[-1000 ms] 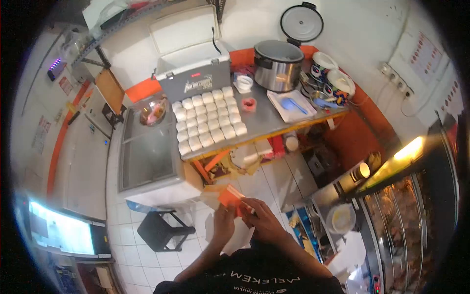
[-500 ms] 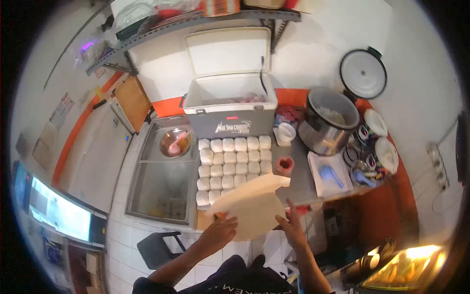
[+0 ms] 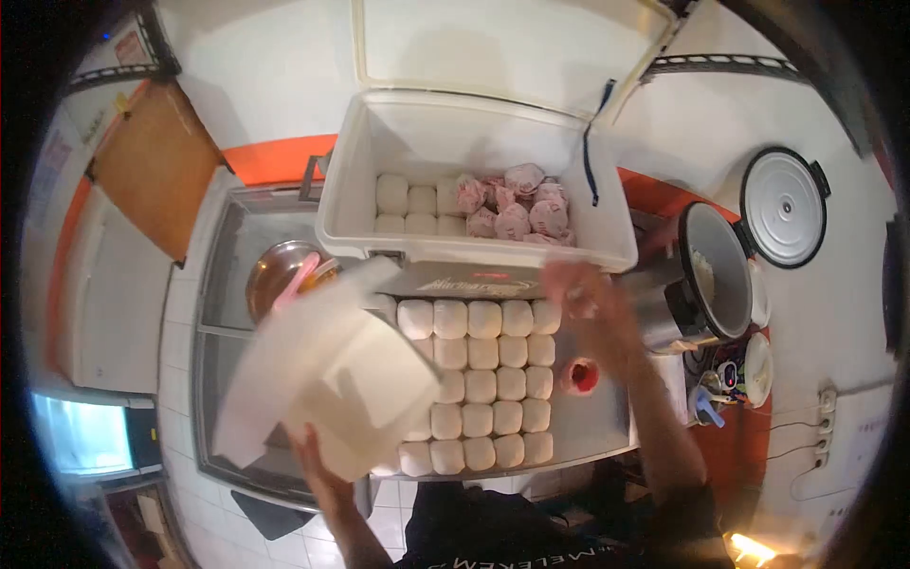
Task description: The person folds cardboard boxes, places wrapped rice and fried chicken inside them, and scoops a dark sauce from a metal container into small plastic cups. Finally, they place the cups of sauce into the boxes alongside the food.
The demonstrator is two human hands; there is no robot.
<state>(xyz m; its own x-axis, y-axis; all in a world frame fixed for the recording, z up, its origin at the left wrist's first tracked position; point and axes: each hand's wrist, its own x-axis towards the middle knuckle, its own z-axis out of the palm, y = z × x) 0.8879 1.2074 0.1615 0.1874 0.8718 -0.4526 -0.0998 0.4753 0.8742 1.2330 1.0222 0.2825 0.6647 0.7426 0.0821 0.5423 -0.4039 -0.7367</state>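
My left hand (image 3: 320, 469) grips the lower edge of an open takeaway box (image 3: 374, 389), plain pale cardboard, with its lid folded back to the left and blurred. Nothing lies inside the box. My right hand (image 3: 590, 292) is stretched forward at the front right of the cooler (image 3: 332, 209); motion smears its fingers. Inside the cooler, pink-printed paper-wrapped bundles (image 3: 517, 213) fill the right part and white rounded packets (image 3: 408, 199) the left. In front of it, rows of similar white rounded packets (image 3: 482, 384) cover the counter, partly hidden behind the box.
A metal bowl (image 3: 275, 275) with a pink-handled utensil sits on the glass-topped freezer (image 3: 223, 360) at left. Right of the packets stands a small red-filled container (image 3: 578, 376). Farther right is an open rice cooker (image 3: 664, 284) with its lid (image 3: 785, 207) raised.
The box has moved left, now in my left hand alone. My right hand has let go of it and reached forward to the cooler. The view has moved closer to the counter.
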